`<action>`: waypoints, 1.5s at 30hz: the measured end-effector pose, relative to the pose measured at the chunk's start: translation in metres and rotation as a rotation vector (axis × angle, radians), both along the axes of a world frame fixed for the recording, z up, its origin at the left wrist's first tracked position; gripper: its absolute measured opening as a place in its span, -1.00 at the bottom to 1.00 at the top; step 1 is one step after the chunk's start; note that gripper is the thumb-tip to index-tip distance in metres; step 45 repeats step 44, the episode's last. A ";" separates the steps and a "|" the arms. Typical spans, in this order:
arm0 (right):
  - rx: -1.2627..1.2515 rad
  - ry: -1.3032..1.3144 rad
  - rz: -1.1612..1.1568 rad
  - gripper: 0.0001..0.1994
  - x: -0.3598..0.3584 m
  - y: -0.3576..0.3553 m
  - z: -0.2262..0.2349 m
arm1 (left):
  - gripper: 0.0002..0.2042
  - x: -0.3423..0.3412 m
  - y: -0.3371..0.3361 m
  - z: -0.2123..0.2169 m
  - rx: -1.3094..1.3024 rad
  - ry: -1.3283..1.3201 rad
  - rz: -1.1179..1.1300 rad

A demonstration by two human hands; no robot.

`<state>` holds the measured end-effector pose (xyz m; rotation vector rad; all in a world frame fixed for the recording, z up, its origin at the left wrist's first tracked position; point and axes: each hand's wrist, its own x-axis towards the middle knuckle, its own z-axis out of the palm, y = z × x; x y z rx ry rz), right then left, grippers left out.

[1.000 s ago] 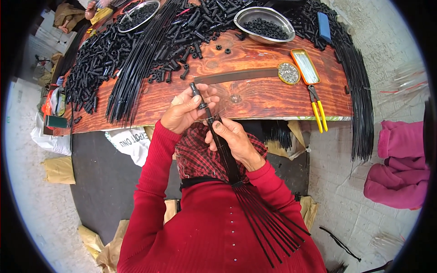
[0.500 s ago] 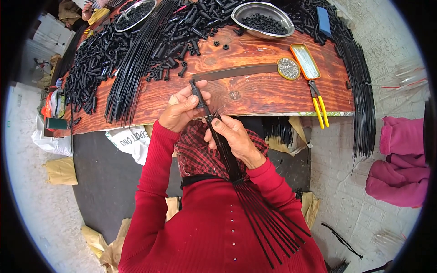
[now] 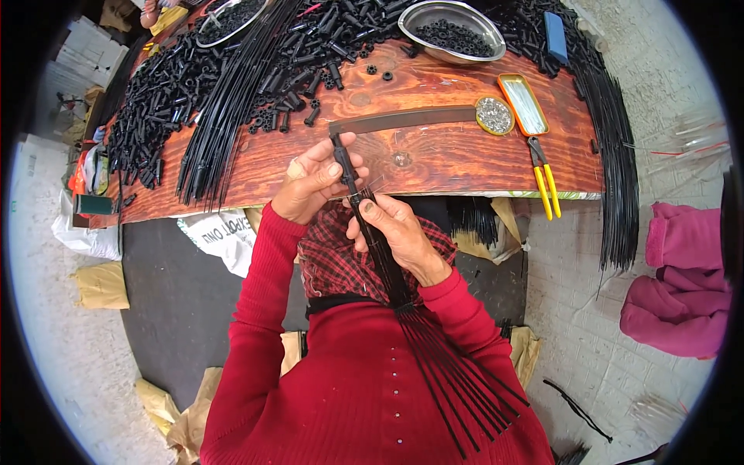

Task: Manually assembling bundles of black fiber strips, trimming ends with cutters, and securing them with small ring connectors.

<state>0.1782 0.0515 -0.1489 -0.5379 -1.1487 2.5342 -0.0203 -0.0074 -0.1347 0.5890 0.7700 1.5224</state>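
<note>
A black umbrella frame (image 3: 394, 283) slants across my lap, its thin ribs fanning out over my red sweater toward the lower right. My left hand (image 3: 306, 190) is closed round its upper end, where a black plastic sleeve (image 3: 343, 159) sits on the shaft; the thumb presses on it from the front. Lower down, my right hand (image 3: 397, 235) grips the frame where the ribs gather at the shaft, thumb on top. The rib ends near that hand are partly hidden by its fingers. Both hands are just in front of the wooden table's (image 3: 434, 167) near edge.
Heaps of black plastic parts (image 3: 155, 128) and bundles of thin black rods (image 3: 225, 124) cover the table's left and back. A metal bowl (image 3: 496, 31), a dark flat strip (image 3: 403, 120), a round tin (image 3: 494, 115), an orange-rimmed tin (image 3: 525, 105) and yellow-handled pliers (image 3: 547, 182) lie to the right.
My left fingers have shifted slightly at the top of the shaft, and the upper end has tilted a little rightward. The right hand keeps its grip almost unmoved.
</note>
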 end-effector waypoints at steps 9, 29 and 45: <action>-0.019 0.006 -0.008 -0.61 0.000 0.001 -0.004 | -0.45 0.001 -0.002 -0.005 0.009 0.066 -0.048; -0.045 0.003 -0.023 -0.60 0.001 0.000 -0.007 | -0.49 0.007 -0.007 -0.003 -0.039 0.259 -0.019; -0.005 0.014 -0.022 -0.57 0.002 0.000 -0.003 | -0.49 0.010 -0.011 0.009 -0.049 0.256 -0.013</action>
